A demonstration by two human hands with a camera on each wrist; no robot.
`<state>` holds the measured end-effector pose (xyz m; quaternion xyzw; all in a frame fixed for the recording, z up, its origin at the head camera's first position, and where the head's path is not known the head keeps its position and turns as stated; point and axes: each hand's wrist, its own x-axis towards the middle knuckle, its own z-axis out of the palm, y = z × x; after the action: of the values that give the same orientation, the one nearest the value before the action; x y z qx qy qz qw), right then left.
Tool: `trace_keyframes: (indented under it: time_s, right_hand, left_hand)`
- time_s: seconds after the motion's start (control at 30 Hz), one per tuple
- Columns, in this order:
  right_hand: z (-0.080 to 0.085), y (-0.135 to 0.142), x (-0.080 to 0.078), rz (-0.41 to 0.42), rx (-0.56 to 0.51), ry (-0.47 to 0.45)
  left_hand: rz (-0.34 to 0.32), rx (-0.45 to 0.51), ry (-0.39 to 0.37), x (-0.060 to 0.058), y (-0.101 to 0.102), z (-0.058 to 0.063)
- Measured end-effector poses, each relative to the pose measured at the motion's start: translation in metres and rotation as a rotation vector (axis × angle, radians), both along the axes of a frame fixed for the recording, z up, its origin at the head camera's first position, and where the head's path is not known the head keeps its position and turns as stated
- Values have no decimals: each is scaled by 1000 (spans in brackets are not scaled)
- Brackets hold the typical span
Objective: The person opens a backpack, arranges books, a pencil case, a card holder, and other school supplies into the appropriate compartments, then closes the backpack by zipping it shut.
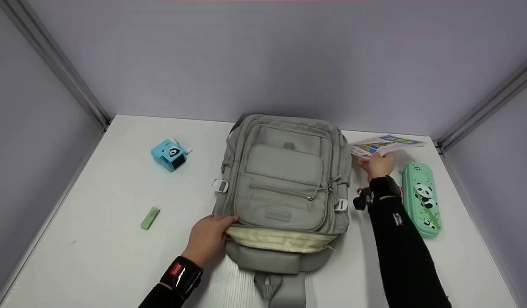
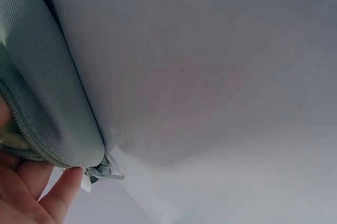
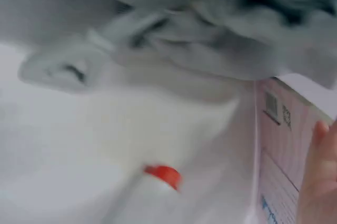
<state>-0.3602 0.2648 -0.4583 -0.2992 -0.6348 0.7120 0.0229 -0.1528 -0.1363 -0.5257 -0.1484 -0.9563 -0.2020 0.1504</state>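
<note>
A grey backpack (image 1: 284, 171) lies flat on the table, its main compartment unzipped at the near end, where pale yellow lining (image 1: 280, 239) shows. My left hand (image 1: 207, 237) pinches the flap's edge at the near left corner. In the left wrist view, the fingers (image 2: 60, 195) sit against the zipper edge (image 2: 31, 139). Beyond the bag's right side, my right hand (image 1: 378, 164) grips a thin colourful book (image 1: 385, 145), raised above the tabletop. The right wrist view shows the book's pink side (image 3: 281, 139) with a barcode, beside part of the hand (image 3: 321, 182).
Right of the right forearm lies a green panda pencil case (image 1: 422, 199). A blue panda pencil sharpener (image 1: 169, 155) and a small green eraser-like block (image 1: 150, 218) lie on the left. Blurred in the right wrist view is a white object with a red cap (image 3: 166, 175). Walls (image 1: 263, 60) enclose the table.
</note>
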Motion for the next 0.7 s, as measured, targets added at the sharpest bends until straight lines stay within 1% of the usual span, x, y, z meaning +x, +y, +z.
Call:
trace_keyframes:
  time_s: [0.1, 0.17, 0.23, 0.33, 0.4, 0.47, 0.57, 0.63, 0.7]
  right_hand:
    - [13, 10, 8, -14, 61, 50]
    - [22, 16, 16, -22, 92, 97]
    - [30, 21, 27, -27, 100, 148]
    - [43, 25, 46, -11, 40, 238]
    - [52, 25, 61, 9, -5, 286]
    - [61, 25, 79, 33, -56, 341]
    - [72, 22, 108, 94, -114, 436]
    - [76, 21, 127, 155, -143, 497]
    - [77, 19, 145, 233, -169, 544]
  left_hand:
    - [-49, -41, 37, -3, -3, 3]
    - [-90, -93, 86, -6, -6, 5]
    - [-132, -155, 152, -10, -9, 8]
    - [-171, -237, 248, -18, -14, 16]
    - [-181, -258, 295, -25, -15, 22]
    - [-176, -248, 322, -33, -16, 29]
    - [-144, -186, 325, -45, -13, 40]
    - [-106, -136, 300, -53, -10, 50]
    - [-58, -88, 233, -61, -5, 63]
